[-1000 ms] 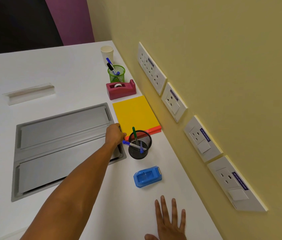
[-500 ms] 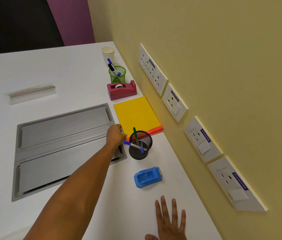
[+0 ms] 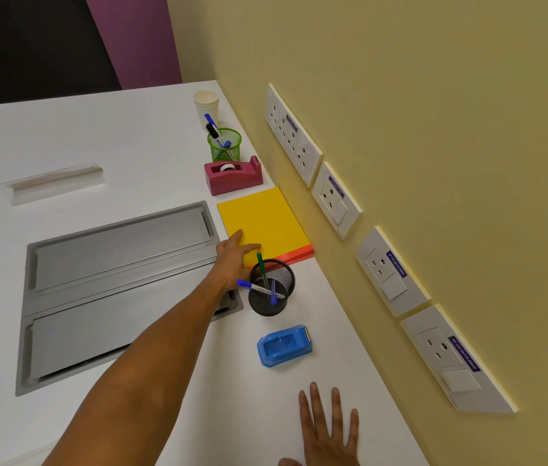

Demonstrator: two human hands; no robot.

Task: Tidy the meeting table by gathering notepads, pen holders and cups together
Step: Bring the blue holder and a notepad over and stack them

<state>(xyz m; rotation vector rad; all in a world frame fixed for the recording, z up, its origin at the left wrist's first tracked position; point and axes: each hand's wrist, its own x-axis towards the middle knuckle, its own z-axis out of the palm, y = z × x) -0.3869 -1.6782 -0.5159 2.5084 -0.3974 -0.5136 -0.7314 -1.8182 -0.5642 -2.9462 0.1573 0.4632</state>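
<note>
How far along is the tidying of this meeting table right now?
Mostly done: the paper cup, green pen holder, yellow notepad and black pen holder already sit in a row along the wall edge. In hand: the left hand lies open on the notepad's near corner, seemingly nudging it. The right hand rests flat on the table. Left: closing the gaps, if wanted.

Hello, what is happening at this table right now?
A person is tidying a white table along a wall. The left hand reaches out, fingers spread on the near corner of the yellow notepad, just behind the black mesh pen holder. The right hand rests flat on the table, holding nothing. A green pen holder and a paper cup already stand in a row by the wall.
</note>
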